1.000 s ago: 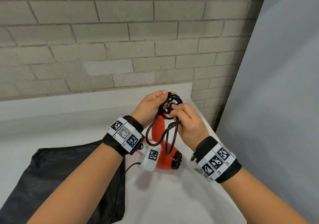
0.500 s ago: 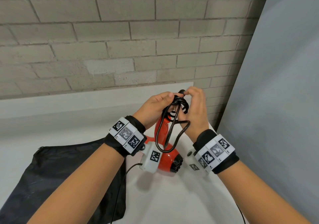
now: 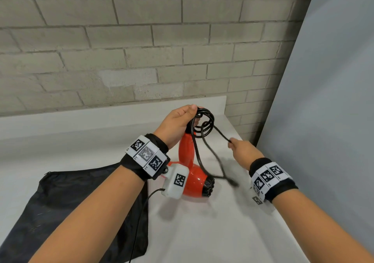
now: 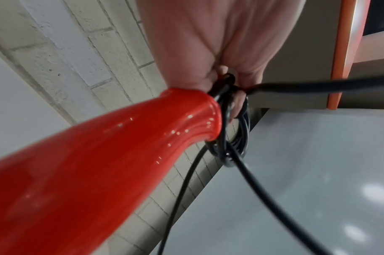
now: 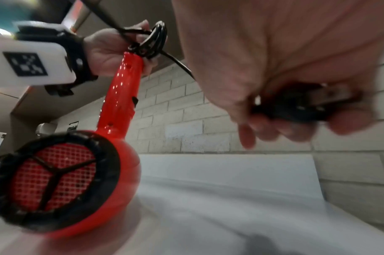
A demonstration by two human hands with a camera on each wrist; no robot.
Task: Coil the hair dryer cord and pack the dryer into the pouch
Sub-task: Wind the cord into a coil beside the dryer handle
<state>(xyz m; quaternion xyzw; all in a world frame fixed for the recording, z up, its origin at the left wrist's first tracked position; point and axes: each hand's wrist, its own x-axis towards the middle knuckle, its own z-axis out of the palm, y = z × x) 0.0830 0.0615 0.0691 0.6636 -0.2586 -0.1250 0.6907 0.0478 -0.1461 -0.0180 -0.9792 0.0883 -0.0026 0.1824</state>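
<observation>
A red hair dryer (image 3: 194, 179) stands with its body on the white table (image 3: 202, 232) and its handle pointing up. My left hand (image 3: 189, 114) grips the top of the handle together with a small coil of black cord (image 3: 205, 121). From the coil one strand runs right to my right hand (image 3: 232, 143), which pinches the cord's end; in the right wrist view its fingers (image 5: 263, 127) hold the black plug (image 5: 306, 105). A slack loop of cord (image 3: 212, 157) hangs beside the handle. The black pouch (image 3: 81, 202) lies flat on the table, left of the dryer.
A grey brick wall (image 3: 141, 50) rises behind the table, and a grey panel (image 3: 323, 100) stands along the right. The table's right edge (image 3: 283, 222) runs close under my right forearm. A thin black cable (image 3: 139, 222) hangs from my left wrist camera.
My right hand left the top of the coil and moved down and to the right, drawing the cord's end out. The left hand and the dryer stayed put.
</observation>
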